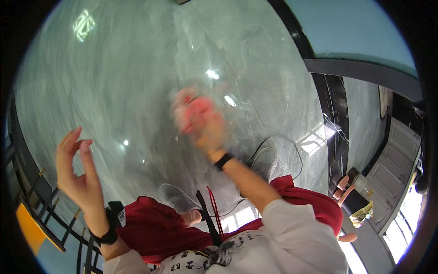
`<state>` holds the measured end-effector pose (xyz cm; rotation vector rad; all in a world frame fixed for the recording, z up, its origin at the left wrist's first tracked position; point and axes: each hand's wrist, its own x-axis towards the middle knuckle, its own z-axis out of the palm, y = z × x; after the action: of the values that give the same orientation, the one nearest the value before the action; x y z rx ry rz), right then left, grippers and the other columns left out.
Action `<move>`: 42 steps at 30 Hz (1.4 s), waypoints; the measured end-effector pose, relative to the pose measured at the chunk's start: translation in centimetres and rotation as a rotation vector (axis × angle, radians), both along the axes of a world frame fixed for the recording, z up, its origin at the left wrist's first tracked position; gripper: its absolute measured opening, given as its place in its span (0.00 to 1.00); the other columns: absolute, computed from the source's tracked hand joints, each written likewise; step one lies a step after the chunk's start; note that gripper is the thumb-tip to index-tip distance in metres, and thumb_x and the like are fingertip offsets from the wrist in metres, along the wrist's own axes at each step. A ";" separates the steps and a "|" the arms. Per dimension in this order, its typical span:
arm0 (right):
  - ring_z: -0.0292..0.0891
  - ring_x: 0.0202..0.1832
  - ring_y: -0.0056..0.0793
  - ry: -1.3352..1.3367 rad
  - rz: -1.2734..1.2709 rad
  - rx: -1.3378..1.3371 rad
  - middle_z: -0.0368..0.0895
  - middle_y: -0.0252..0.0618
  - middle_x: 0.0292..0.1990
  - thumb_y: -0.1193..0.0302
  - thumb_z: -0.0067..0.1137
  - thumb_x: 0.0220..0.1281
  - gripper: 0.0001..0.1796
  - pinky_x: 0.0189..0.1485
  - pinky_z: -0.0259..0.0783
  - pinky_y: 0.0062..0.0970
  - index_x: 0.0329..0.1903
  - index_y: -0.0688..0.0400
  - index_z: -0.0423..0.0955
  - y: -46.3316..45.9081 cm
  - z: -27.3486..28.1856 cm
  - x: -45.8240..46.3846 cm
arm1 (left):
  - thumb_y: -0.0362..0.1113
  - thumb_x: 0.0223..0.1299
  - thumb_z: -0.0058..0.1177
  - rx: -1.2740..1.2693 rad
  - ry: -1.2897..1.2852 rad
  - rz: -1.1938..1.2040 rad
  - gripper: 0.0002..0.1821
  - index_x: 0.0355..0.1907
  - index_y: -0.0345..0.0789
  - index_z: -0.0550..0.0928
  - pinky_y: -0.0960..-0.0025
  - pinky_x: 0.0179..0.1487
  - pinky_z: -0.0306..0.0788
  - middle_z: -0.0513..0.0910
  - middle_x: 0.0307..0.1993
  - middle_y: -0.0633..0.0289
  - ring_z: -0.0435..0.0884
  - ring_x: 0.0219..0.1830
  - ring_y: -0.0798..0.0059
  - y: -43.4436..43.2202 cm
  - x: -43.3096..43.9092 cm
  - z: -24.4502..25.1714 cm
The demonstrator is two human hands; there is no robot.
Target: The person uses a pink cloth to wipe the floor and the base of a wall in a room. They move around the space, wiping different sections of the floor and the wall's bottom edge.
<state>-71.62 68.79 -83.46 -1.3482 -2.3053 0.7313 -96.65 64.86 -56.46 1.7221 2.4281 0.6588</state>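
Observation:
My right hand [208, 128] grips a crumpled pinkish-red cloth [198, 109] over the glossy grey-green tiled floor [130, 68]. Both hand and cloth are blurred, and I cannot tell whether the cloth touches the tiles. Raised at the left, my left hand [80, 171] holds nothing, its thumb apart from its bent fingers. A black band with a small device [118, 212] sits on the left wrist. Another black band [223, 161] circles the right wrist.
My grey shoes [265, 161] stand on the floor, with a thin dark cable [301, 156] curving beside the right one. Black bars and a yellow panel [32, 229] stand at the left. A black stone strip [333, 102] crosses the doorway at the right, before pale cabinets [386, 178].

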 end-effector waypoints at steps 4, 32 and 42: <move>0.74 0.51 0.40 0.502 -0.101 -0.462 0.75 0.41 0.51 0.66 0.61 0.50 0.22 0.51 0.72 0.38 0.51 0.52 0.77 -3.2 -0.2 -7.3 | 0.25 0.61 0.53 0.026 -0.066 -0.146 0.09 0.44 0.30 0.80 0.71 0.41 0.74 0.81 0.43 0.56 0.81 0.35 0.71 3.6 2.2 -2.1; 0.65 0.57 0.45 0.124 0.291 0.148 0.73 0.40 0.51 0.61 0.59 0.46 0.19 0.55 0.61 0.49 0.43 0.52 0.77 1.8 -3.2 -15.9 | 0.22 0.53 0.56 -0.064 -0.041 -0.315 0.12 0.42 0.31 0.80 0.65 0.38 0.76 0.82 0.41 0.52 0.82 0.36 0.57 5.4 2.5 -4.6; 0.78 0.40 0.31 0.649 -0.404 -0.419 0.81 0.48 0.42 0.63 0.63 0.55 0.26 0.42 0.74 0.35 0.54 0.63 0.73 28.9 -0.3 5.5 | 0.19 0.50 0.55 -0.102 -0.027 -0.154 0.13 0.41 0.29 0.80 0.66 0.36 0.75 0.82 0.39 0.52 0.82 0.33 0.59 1.1 1.1 -1.9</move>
<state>-66.07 97.67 -83.75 -1.4046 -1.3720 1.3174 -95.55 65.96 -58.41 1.8239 2.2409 0.5263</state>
